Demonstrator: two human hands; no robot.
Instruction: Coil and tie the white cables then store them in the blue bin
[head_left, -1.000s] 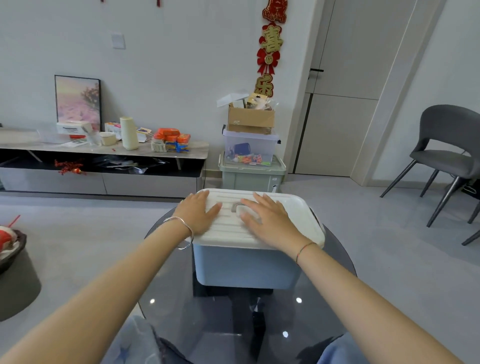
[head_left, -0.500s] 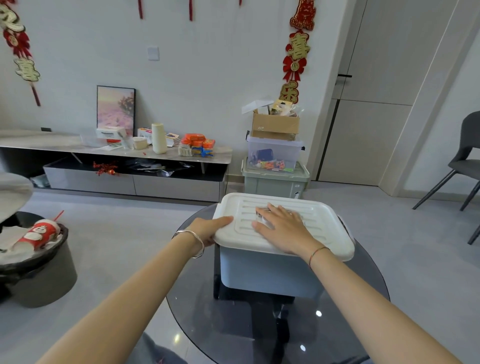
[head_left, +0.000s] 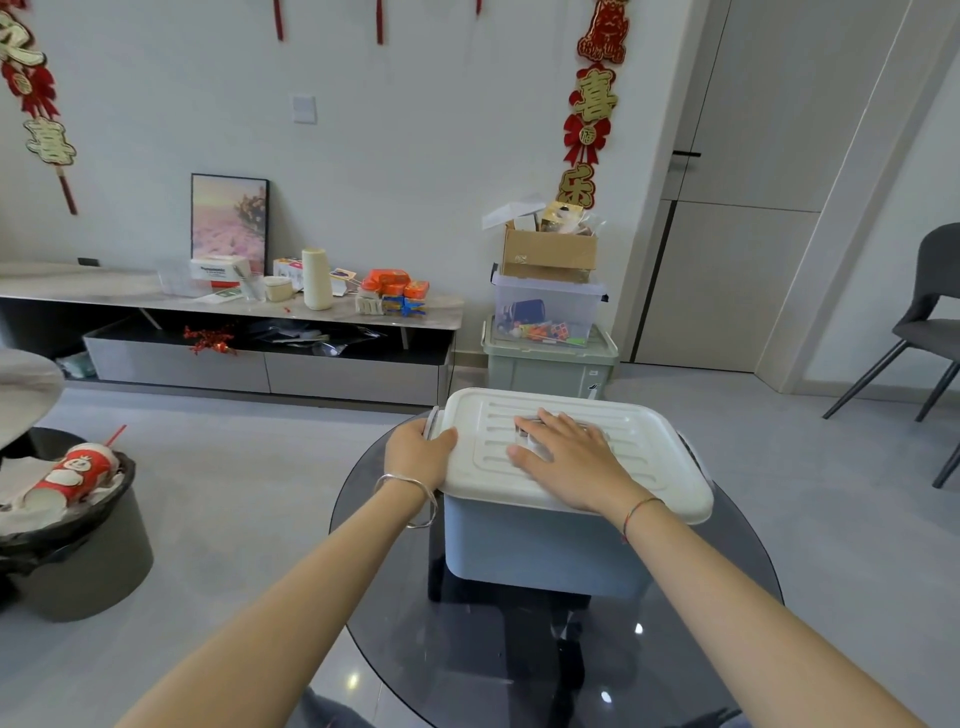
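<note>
Head view. Blue bin (head_left: 540, 551) set on glass worktop (head_left: 415, 644), lid (head_left: 654, 452) on; white cables not seen. Left hand (head_left: 415, 452) grip curled round lid's left edge; right hand (head_left: 571, 462) laid flat on lid, grip wide. Risk judged: bin slid across smooth glass by sideways push. Wall hanging (head_left: 589, 98) read 喜, 乐.
</note>
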